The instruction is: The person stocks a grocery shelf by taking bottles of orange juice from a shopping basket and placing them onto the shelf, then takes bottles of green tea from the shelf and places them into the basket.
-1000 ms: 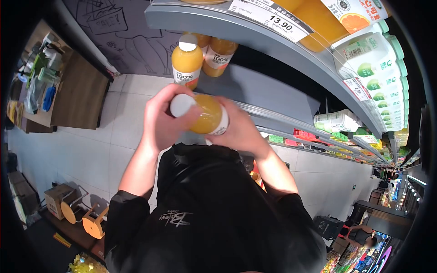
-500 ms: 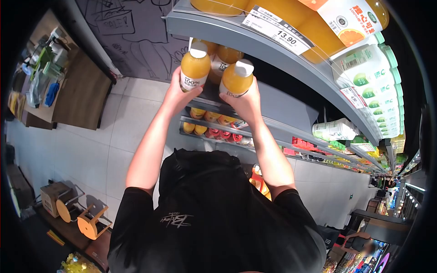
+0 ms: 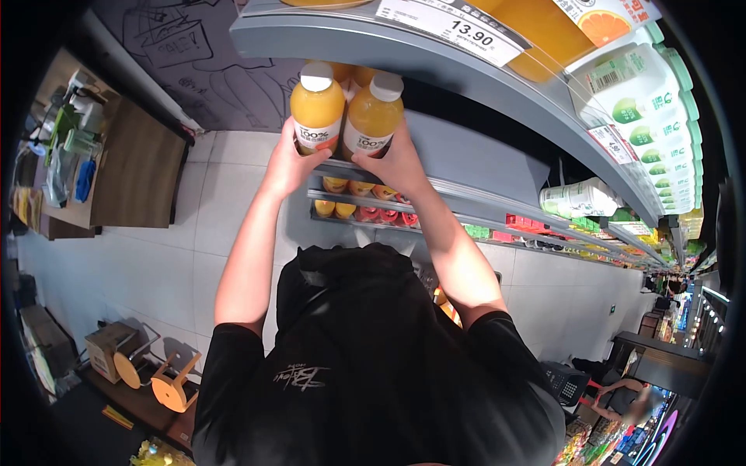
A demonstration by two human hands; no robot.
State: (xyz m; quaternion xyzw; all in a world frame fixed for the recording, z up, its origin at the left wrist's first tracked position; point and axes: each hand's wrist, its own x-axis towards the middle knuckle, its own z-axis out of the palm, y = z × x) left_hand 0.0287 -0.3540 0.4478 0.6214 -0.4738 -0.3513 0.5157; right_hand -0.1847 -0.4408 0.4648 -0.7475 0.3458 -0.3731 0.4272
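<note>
My left hand (image 3: 293, 161) is wrapped round the lower left side of an orange juice bottle (image 3: 317, 109) with a white cap. A second juice bottle (image 3: 374, 116), also white-capped, is held in my right hand (image 3: 395, 159), the thumb across its lower front. Both bottles stand upright, side by side with a narrow gap between them, their "100%" labels facing me. They are at the left end of a grey shelf (image 3: 474, 159). Behind them, more orange bottles (image 3: 363, 75) show only in part.
Overhead, a shelf edge (image 3: 311, 40) carries a 13.90 price tag (image 3: 458, 31). White bottles with green caps (image 3: 645, 132) fill its right part. A white bottle (image 3: 579, 199) lies on the shelf below. Wooden stools (image 3: 174, 392) stand lower left; a person (image 3: 624, 400) is far right.
The right-hand bottle has moved left and up, closer to the other one, and is now more upright. The left-hand bottle has shifted slightly left. The view has shifted too.
</note>
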